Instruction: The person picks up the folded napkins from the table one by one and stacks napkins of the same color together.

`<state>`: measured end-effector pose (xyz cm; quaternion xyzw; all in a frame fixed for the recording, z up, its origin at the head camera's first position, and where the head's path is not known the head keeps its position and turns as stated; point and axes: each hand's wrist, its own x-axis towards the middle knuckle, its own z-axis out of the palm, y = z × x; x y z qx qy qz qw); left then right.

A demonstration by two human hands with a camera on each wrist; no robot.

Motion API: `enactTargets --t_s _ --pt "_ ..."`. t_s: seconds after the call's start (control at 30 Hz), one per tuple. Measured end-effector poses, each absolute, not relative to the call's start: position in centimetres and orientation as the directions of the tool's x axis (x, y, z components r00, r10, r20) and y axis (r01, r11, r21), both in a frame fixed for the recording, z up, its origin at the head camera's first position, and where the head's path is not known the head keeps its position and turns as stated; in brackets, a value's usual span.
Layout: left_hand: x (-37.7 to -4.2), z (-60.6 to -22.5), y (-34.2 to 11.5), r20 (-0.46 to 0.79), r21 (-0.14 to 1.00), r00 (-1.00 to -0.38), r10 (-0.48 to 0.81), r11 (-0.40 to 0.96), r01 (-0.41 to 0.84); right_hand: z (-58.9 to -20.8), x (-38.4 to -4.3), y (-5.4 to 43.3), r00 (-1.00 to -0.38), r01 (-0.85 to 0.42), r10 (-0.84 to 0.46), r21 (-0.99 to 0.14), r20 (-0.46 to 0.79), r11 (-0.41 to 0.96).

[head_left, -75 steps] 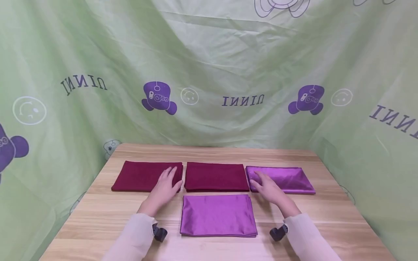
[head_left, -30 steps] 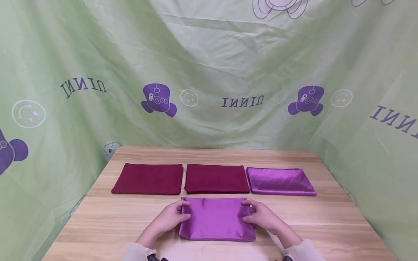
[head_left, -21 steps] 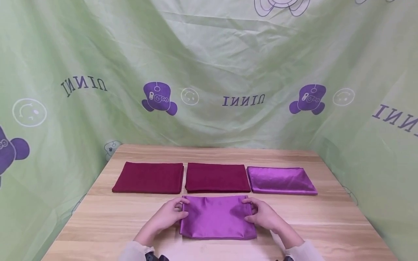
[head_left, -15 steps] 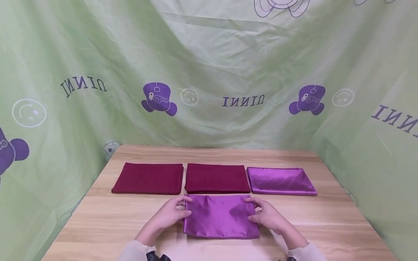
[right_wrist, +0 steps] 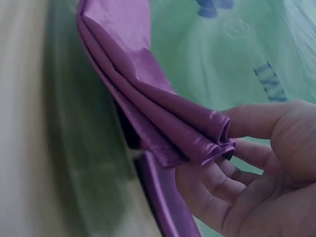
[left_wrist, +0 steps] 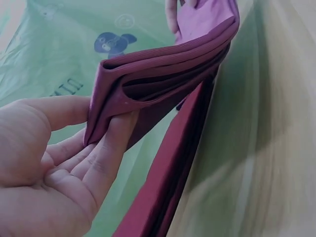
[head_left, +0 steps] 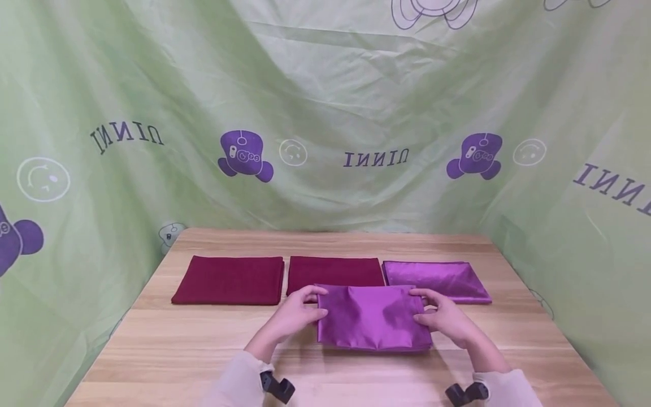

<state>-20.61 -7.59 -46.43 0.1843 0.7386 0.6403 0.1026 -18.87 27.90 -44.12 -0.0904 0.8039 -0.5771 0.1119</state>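
Over the wooden table [head_left: 168, 350], a folded purple cloth [head_left: 373, 316] hangs, long axis crosswise, between left hand [head_left: 294, 315] and right hand [head_left: 450, 317], each pinching one short end, neither nearer than the other.

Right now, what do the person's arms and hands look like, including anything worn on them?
The left hand and right hand are bare, with no glove or ring showing. The left sleeve and right sleeve are plain and off-white. A small, angular black wrist camera is worn on either side; no cable shows.
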Motion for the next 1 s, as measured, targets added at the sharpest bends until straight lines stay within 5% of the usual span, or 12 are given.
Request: enactTargets --t_s 0.6,1.0 --pt "-25.4 -46.0 2.9 0.068 0.967 -0.946 0.316 0.211 0.140 -42.8 -21.6 36.1 -0.983 0.026 -0.166 -0.954 -0.078 0.298" --pt "-28.4 -46.6 8.1 0.024 0.998 -0.947 0.322 0.043 0.040 -43.6 -23.5 40.4 -0.994 0.013 -0.098 -0.932 -0.053 0.362"
